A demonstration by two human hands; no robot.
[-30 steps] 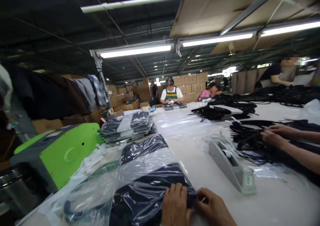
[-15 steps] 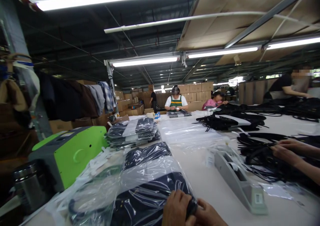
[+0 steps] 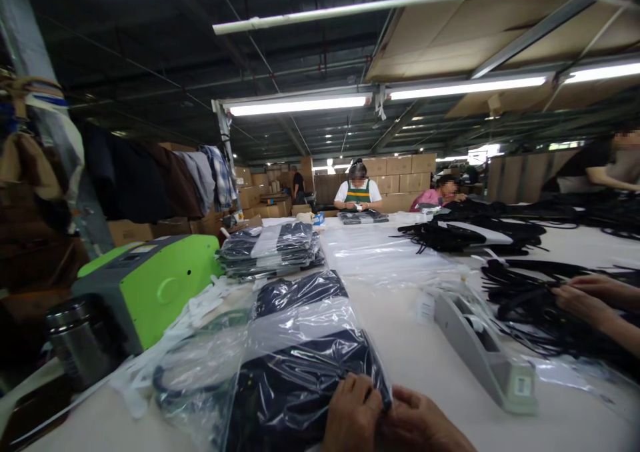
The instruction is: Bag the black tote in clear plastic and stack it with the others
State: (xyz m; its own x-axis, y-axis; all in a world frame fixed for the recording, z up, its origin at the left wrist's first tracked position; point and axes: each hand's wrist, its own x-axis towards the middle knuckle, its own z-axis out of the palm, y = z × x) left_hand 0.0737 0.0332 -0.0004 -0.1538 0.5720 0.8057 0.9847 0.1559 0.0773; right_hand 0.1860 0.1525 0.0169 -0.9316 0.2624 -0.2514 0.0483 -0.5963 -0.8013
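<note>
Bagged garment [image 3: 300,385] under fingertips | left hand [image 3: 353,415], right hand [image 3: 420,425] pinching its right corner

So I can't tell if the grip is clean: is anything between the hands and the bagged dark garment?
Only its own clear plastic. The left hand and right hand press directly on the corner of the bagged dark garment; nothing else visible lies between them.
</note>
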